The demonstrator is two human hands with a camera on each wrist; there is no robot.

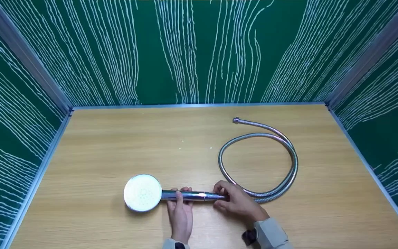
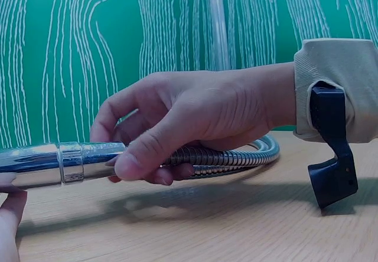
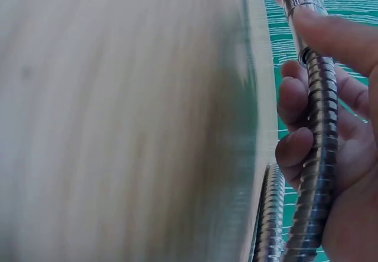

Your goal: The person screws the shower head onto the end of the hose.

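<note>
A hand shower lies across the front of the table, its round white face turned up at the left and its chrome handle pointing right. My left hand grips the handle from below with the thumb over it. My right hand curls round the joint where the ribbed metal shower hose meets the handle end. In the left wrist view the right thumb presses on the chrome sleeve. The hose is in line with the handle; how far it is screwed on cannot be told.
The rest of the hose loops on the wooden table at the right, its loose end with a hex nut toward the back. A few white specks lie mid-table. Green walls with white streaks enclose the back and sides.
</note>
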